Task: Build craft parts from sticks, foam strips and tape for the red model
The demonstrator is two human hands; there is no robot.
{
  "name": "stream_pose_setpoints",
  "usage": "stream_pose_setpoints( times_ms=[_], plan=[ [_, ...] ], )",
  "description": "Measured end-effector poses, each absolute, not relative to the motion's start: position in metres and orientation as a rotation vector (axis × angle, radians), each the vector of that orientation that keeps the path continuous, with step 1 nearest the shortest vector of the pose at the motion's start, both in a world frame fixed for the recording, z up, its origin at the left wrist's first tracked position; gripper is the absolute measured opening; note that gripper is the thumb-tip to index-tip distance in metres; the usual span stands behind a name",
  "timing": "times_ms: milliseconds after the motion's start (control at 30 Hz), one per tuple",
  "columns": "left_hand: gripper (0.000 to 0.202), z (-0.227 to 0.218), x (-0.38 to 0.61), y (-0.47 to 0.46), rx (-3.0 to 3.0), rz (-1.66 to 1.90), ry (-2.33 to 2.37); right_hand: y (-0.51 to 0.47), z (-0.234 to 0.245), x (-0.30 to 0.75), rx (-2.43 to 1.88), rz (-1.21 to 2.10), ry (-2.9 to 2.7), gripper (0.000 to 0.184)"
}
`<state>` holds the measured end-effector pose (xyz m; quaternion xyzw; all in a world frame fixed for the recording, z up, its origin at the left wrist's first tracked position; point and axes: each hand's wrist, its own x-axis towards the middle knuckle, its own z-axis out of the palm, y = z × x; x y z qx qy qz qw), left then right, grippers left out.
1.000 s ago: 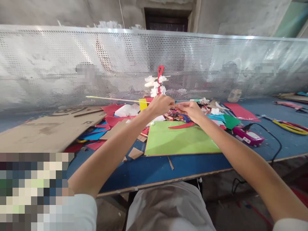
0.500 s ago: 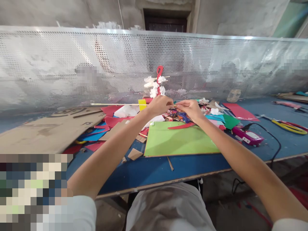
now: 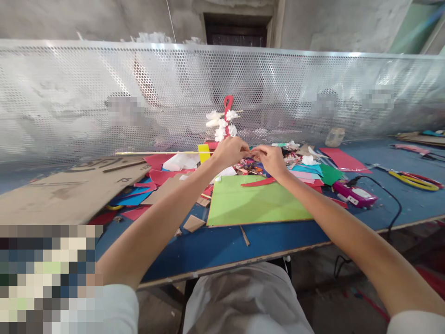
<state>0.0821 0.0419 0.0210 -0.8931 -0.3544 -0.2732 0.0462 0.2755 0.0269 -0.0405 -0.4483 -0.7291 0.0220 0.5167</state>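
Your left hand is closed on the thin stick, long end toward nine o'clock. Right hand meets it at three, fingers bent; grip unclear. Risk: a left-wrist twist could swing the stick into the white tufts at twelve.
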Motion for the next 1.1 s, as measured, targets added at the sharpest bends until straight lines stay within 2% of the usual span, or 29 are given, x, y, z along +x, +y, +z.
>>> stream_pose_setpoints(
  times_ms=[233,400,700,900,1100],
  plan=[
    [0.026,0.015,0.083,0.044,-2.597,-0.645,-1.064,0.026,-0.040,0.276,-1.085,0.015,-1.977,0.037],
    [0.029,0.007,0.076,0.055,-2.614,-0.434,-0.952,0.023,-0.039,0.277,-1.082,-0.034,-1.981,0.021],
    [0.029,0.013,0.080,0.047,-2.771,-0.405,-0.729,0.014,-0.032,0.272,-1.279,-0.307,-1.960,0.017],
    [0.031,0.014,0.080,0.044,-2.620,-0.321,-0.884,0.015,-0.033,0.273,-1.221,-0.184,-2.109,0.021],
    [0.026,0.009,0.076,0.050,-2.618,-0.246,-0.863,0.020,-0.042,0.273,-1.246,-0.109,-2.104,0.018]
  ],
)
